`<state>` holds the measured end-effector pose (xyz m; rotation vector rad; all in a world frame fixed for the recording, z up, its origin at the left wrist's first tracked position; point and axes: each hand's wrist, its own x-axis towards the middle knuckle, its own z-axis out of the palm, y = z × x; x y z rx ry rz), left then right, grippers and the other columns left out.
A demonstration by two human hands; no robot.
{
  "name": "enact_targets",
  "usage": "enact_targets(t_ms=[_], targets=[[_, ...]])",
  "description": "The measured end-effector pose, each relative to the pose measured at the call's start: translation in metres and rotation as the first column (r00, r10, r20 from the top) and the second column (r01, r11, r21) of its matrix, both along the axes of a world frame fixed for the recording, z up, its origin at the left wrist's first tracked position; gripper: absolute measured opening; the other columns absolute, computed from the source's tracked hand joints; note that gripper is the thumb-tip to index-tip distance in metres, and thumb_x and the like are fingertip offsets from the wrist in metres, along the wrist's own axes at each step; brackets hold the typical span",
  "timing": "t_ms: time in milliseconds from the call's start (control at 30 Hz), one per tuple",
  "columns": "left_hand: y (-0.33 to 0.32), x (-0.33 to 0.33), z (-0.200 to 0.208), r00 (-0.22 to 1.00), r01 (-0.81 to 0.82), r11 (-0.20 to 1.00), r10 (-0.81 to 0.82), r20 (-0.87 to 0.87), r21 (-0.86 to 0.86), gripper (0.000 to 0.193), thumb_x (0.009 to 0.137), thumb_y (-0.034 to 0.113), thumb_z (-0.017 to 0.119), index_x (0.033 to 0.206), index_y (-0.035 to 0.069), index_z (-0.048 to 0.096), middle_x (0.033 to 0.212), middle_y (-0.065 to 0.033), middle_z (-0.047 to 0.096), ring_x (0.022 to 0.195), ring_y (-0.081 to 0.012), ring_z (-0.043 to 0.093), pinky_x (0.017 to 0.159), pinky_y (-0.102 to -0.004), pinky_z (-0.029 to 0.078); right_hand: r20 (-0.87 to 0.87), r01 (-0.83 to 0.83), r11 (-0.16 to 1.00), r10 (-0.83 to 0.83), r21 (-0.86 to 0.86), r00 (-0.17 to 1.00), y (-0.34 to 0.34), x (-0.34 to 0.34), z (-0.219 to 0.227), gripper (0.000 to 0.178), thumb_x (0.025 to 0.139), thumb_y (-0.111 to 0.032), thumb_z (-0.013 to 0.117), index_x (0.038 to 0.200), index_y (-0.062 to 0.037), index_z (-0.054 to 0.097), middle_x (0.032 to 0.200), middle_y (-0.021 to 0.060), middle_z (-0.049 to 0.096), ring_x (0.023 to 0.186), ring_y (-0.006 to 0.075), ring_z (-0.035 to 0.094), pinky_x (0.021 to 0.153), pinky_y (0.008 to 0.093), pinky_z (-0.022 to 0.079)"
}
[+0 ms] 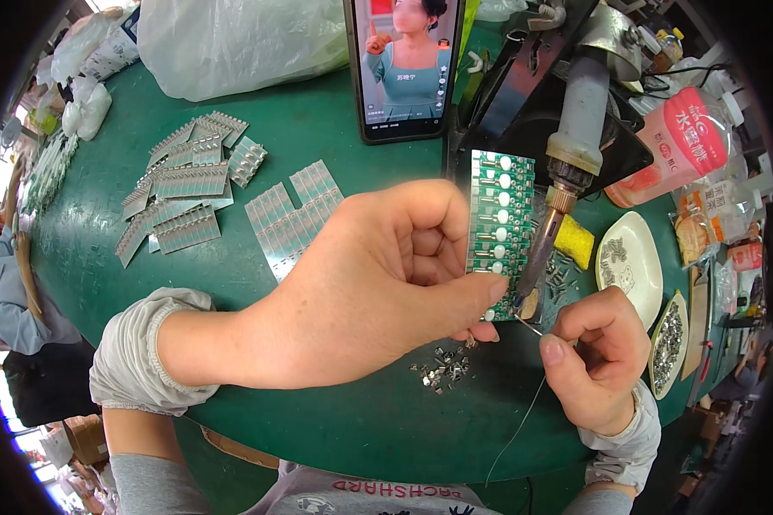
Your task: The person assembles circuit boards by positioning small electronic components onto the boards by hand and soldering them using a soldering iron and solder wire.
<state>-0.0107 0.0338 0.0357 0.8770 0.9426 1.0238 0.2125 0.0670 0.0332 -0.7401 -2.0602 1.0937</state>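
Left hand (386,296) has the green board strip (487,215) pinched near its lower end, thumb on the face, strip standing roughly lengthwise away from the person. Right hand (597,356) pinches a thin wire (530,328) between thumb and forefinger; one end points at the strip's lower right edge, the rest hangs in a curve over the green table (86,232). Soldering iron (575,120) sits in a holder, tip down beside that same edge — can't tell if tip, wire and strip actually touch. Loose metal bits (442,371) lie just below the strip. Yellow sponge (575,242) right of the iron, white dish (648,283) further right. More strips (189,182) piled left on the table — phone (406,77) upright at the back, near the iron's holder.
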Motion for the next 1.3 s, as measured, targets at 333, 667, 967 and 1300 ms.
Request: enact_targets(t_ms=[333,667,967,1300], targets=[[-0.0020,-0.0047,0.0009,1.000,-0.008,1.000,0.008,-0.022,0.000,0.016,0.086,-0.007,0.059,0.098,-0.001,0.049,0.097,-0.0092,0.063,0.085,-0.0128,0.064,0.073,-0.0287,0.059,-0.002,0.031,0.997,-0.031,-0.070,1.000,-0.0035,-0.0056,-0.0042,0.017,0.077,0.003,0.067,0.082,0.0000,0.052,0.057,-0.0024,0.049,0.047,0.0006,0.040,0.041,0.0175,0.028],[-0.0031,-0.0039,0.0019,0.997,0.066,0.995,-0.068,-0.024,-0.072,0.016,0.085,-0.007,0.060,0.096,-0.001,0.049,0.096,-0.0100,0.064,0.082,-0.0135,0.065,0.073,-0.0280,0.059,-0.027,0.027,0.994,-0.030,-0.106,0.999,-0.0042,-0.0033,-0.0047,0.015,0.076,0.004,0.066,0.083,0.0006,0.053,0.059,-0.0018,0.049,0.047,0.0013,0.039,0.042,0.0179,0.028],[-0.0052,-0.0026,-0.0005,0.999,0.046,0.998,-0.046,-0.004,-0.036,0.016,0.085,-0.007,0.059,0.096,-0.002,0.049,0.096,-0.0097,0.064,0.085,-0.0126,0.064,0.075,-0.0294,0.059,-0.036,0.036,0.992,-0.041,-0.119,0.999,-0.0058,-0.0065,-0.0066,0.015,0.076,0.005,0.066,0.084,0.0010,0.054,0.060,-0.0014,0.050,0.048,0.0018,0.040,0.043,0.0182,0.029],[-0.0056,-0.0044,-0.0008,1.000,0.023,1.000,-0.023,0.008,0.001,0.017,0.085,-0.009,0.058,0.097,-0.002,0.048,0.099,-0.0105,0.063,0.087,-0.0137,0.064,0.077,-0.0312,0.059,-0.014,0.029,0.997,-0.030,-0.070,0.999,-0.0043,-0.0092,-0.0094,0.014,0.078,0.003,0.066,0.085,0.0017,0.054,0.064,-0.0002,0.053,0.048,0.0023,0.042,0.043,0.0185,0.030]])
